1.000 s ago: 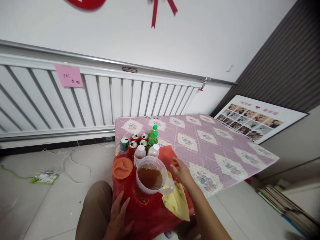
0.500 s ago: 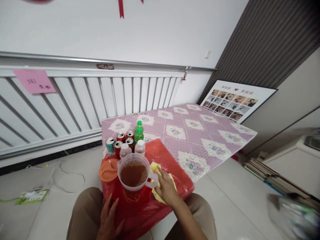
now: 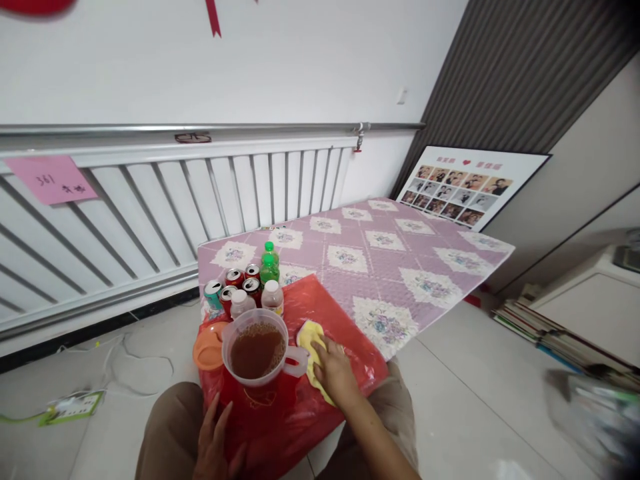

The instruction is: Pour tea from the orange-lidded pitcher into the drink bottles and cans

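Observation:
A clear plastic pitcher [image 3: 256, 352] of brown liquid with bubbles stands upright on a red plastic sheet [image 3: 345, 320] in front of me. Its handle points right, towards my right hand [image 3: 336, 377], which presses a crumpled yellow cloth [image 3: 311, 335] against the sheet with its fingers bent over it. Left of the pitcher and below it, my left hand [image 3: 215, 437] rests on the sheet's near edge, fingers apart, holding nothing. An orange lid [image 3: 207, 347] lies beside the pitcher, partly hidden by it.
Behind the pitcher stand white-capped bottles [image 3: 272, 297], green-capped bottles [image 3: 270, 268] and several opened cans [image 3: 213, 293]. A floral tablecloth [image 3: 345, 259] covers the table. A white radiator [image 3: 225, 190] runs behind; a power strip [image 3: 73, 408] with cords lies on the left floor.
My view has turned slightly. My right hand and the yellow cloth have shifted a little away from the pitcher handle, and the cloth looks more bunched. My left hand stays at the near edge.

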Demonstrator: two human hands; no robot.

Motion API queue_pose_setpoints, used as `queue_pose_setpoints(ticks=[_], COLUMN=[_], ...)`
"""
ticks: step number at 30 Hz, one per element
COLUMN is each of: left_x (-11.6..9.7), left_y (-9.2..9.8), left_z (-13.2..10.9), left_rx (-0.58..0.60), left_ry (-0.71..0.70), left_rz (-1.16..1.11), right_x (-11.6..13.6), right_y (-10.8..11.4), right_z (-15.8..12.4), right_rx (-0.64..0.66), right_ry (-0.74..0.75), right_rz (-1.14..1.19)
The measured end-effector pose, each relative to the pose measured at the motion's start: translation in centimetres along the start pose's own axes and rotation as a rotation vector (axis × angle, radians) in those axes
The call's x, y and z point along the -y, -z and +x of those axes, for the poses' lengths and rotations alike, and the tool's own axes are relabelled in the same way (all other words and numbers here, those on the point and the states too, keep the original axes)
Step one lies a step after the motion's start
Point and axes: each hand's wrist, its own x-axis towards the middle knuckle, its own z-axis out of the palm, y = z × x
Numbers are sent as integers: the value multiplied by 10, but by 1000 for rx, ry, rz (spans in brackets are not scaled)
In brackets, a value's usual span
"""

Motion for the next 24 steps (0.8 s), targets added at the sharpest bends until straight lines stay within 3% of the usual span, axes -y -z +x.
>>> queue_pose_setpoints(ticks=[7, 11, 14, 16, 19, 24], left_x=[1, -1, -2, -1, 2, 11], left_y=[-2, -1, -1, -2, -5, -12], left_z=[-1, 0, 0, 0, -1, -1], left_rx=[-3, 19, 17, 11, -13, -90], left_ry=[0, 15, 21, 27, -2, -85], left_rz=[-36, -26, -16, -9, 22, 37], right_x=[-59, -104, -124, -122, -97, -28], right_y=[14, 43, 70, 82, 86, 50], right_z=[0, 1, 6, 12, 27, 59], right_rx=[-123, -192, -271, -312, -309, -196], right_ry=[-75, -150, -231, -249, -175, -23], right_rz=[-7, -36, -65, -70, -51, -19])
